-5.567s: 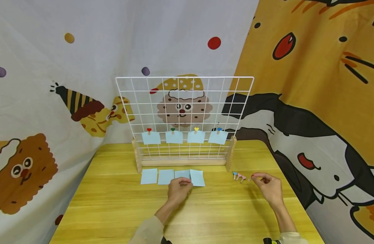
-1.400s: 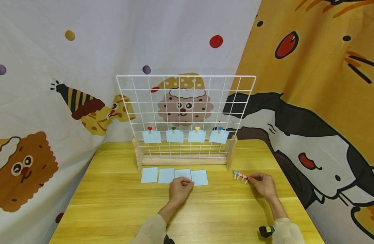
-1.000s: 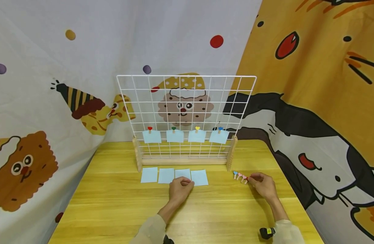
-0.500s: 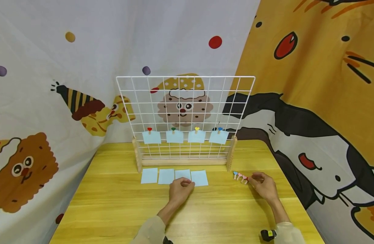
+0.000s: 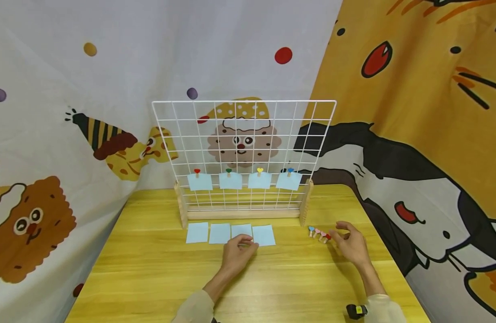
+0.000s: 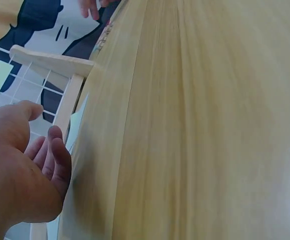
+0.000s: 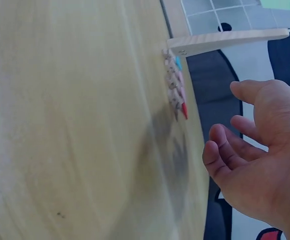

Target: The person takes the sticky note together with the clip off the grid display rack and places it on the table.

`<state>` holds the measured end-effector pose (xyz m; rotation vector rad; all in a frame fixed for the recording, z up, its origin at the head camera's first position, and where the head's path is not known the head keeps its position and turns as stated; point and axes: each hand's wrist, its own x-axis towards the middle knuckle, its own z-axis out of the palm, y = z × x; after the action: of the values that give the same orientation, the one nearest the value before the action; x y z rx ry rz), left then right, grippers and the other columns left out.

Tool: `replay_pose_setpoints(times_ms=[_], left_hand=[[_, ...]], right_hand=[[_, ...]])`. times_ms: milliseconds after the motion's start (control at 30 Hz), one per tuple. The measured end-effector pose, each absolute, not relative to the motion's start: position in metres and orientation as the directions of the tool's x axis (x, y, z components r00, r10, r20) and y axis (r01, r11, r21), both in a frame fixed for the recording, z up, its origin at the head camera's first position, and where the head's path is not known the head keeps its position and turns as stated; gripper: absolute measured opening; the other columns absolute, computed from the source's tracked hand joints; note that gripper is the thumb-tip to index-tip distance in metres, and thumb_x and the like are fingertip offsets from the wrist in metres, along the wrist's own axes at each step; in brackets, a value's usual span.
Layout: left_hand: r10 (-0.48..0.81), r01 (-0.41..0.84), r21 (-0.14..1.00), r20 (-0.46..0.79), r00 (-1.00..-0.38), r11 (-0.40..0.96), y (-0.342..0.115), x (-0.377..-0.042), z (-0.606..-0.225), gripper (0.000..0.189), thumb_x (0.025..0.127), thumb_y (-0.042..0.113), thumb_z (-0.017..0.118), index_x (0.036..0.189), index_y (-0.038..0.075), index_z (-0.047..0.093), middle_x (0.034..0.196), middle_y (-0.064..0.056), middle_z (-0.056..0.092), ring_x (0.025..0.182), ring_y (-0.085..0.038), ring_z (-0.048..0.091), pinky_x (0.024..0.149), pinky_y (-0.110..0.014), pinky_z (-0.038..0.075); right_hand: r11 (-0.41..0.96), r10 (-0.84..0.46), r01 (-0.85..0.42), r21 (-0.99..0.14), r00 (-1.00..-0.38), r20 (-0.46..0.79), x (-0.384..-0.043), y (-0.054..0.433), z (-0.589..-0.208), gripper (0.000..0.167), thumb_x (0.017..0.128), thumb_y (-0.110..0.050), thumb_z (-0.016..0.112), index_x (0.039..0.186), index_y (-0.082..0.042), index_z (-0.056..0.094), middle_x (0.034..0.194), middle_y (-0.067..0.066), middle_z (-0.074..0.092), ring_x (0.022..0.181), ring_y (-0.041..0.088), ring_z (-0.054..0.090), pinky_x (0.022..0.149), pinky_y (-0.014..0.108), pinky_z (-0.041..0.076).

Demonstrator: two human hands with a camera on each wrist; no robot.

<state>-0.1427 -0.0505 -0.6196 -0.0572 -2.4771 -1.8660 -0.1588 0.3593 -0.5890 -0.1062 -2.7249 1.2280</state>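
Observation:
My left hand [image 5: 234, 258] hovers in front of the row of pale blue paper notes [image 5: 264, 235] on the table, near the two right-hand ones. In the left wrist view its thumb and loosely bent fingers stand apart and hold nothing. At the right, my right hand [image 5: 353, 246] is raised just beside a slanting row of small heart-topped clothespins. Thumb and fingers are parted, with nothing between them. A red heart clothespin [image 5: 327, 236] ends the row nearest this hand, after pink ones [image 5: 318, 232] and a blue one [image 5: 311, 229].
Behind the notes stands a white wire grid [image 5: 244, 101] on a wooden base [image 5: 243, 215]. Several blue notes [image 5: 259, 181] hang on it from heart clothespins in red, green, yellow and blue. A cartoon-printed cloth [image 5: 122, 67] hangs behind the wooden table [image 5: 272, 282].
The red clothespin, carried left by my right hand, is released at the row's end, and those fingers have parted. Earlier, the rightmost note shifted right, off its neighbour. My left hand's fingers have loosened slightly.

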Motion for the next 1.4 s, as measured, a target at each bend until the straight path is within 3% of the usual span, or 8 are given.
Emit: replay_pose_setpoints(times_ms=[200, 467, 667, 833, 1067, 1267, 1400], left_hand=[[0.013, 0.070, 0.964, 0.069, -0.997, 0.255, -0.065, -0.140, -0.613, 0.039, 0.098, 0.031, 0.089, 0.125, 0.006, 0.080, 0.109, -0.006, 0.084, 0.087, -0.009, 0.076, 0.079, -0.023, 0.061], [-0.015, 0.138, 0.959, 0.146, -0.989, 0.246, -0.082, -0.139, -0.600, 0.033, 0.098, 0.023, 0.089, 0.123, 0.005, 0.080, 0.107, -0.008, 0.084, 0.089, -0.016, 0.077, 0.079, -0.022, 0.062], [-0.064, 0.121, 0.969, 0.138, -0.988, 0.218, -0.094, -0.140, -0.594, 0.025, 0.097, 0.021, 0.090, 0.120, 0.017, 0.082, 0.108, -0.005, 0.083, 0.092, -0.015, 0.075, 0.077, -0.022, 0.063], [-0.098, 0.114, 0.966, 0.140, -0.985, 0.231, -0.105, -0.140, -0.590, 0.027, 0.097, 0.021, 0.091, 0.122, 0.017, 0.082, 0.108, -0.002, 0.083, 0.093, -0.015, 0.075, 0.078, -0.022, 0.064], [-0.138, 0.121, 0.957, 0.162, -0.977, 0.263, -0.121, -0.141, -0.588, 0.031, 0.097, 0.020, 0.090, 0.125, 0.010, 0.081, 0.108, -0.003, 0.084, 0.093, -0.017, 0.077, 0.075, -0.021, 0.062], [-0.171, 0.119, 0.954, 0.170, -0.971, 0.275, -0.136, -0.143, -0.585, 0.027, 0.098, 0.019, 0.090, 0.123, 0.015, 0.081, 0.109, -0.004, 0.084, 0.091, -0.012, 0.076, 0.076, -0.021, 0.061], [-0.191, 0.121, 0.950, 0.181, -0.965, 0.289, -0.147, -0.146, -0.580, 0.028, 0.099, 0.022, 0.090, 0.125, 0.015, 0.080, 0.111, -0.004, 0.084, 0.093, -0.008, 0.074, 0.080, -0.021, 0.060]], right_hand=[[0.693, 0.090, -0.088, -0.715, -0.974, 0.207, -0.162, 0.348, -0.577, 0.055, 0.112, -0.040, 0.072, 0.154, -0.005, 0.063, 0.145, 0.025, 0.071, 0.090, 0.008, 0.066, 0.059, 0.028, 0.055], [0.704, 0.047, -0.181, -0.687, -0.953, 0.300, -0.166, 0.328, -0.557, 0.046, 0.110, -0.034, 0.077, 0.147, -0.008, 0.069, 0.129, 0.018, 0.078, 0.087, 0.002, 0.066, 0.065, 0.024, 0.055], [0.686, 0.004, -0.247, -0.685, -0.939, 0.343, -0.172, 0.313, -0.547, 0.043, 0.109, -0.031, 0.079, 0.146, -0.010, 0.070, 0.111, 0.011, 0.077, 0.078, 0.008, 0.065, 0.065, 0.024, 0.054], [0.650, -0.026, -0.277, -0.707, -0.939, 0.344, -0.176, 0.299, -0.539, 0.041, 0.108, -0.028, 0.080, 0.145, -0.012, 0.071, 0.101, 0.011, 0.074, 0.071, 0.015, 0.064, 0.060, 0.026, 0.053], [0.643, -0.073, -0.353, -0.680, -0.912, 0.404, -0.182, 0.280, -0.530, 0.042, 0.105, -0.020, 0.083, 0.143, -0.006, 0.072, 0.104, 0.012, 0.076, 0.078, 0.012, 0.065, 0.068, 0.023, 0.056], [0.657, -0.117, -0.430, -0.619, -0.870, 0.479, -0.187, 0.265, -0.519, 0.041, 0.101, -0.012, 0.086, 0.140, -0.004, 0.074, 0.105, 0.012, 0.077, 0.081, 0.009, 0.065, 0.072, 0.024, 0.057], [0.637, -0.164, -0.487, -0.598, -0.843, 0.512, -0.191, 0.254, -0.512, 0.040, 0.100, -0.009, 0.086, 0.138, -0.005, 0.074, 0.103, 0.012, 0.075, 0.082, 0.010, 0.066, 0.072, 0.035, 0.062]])
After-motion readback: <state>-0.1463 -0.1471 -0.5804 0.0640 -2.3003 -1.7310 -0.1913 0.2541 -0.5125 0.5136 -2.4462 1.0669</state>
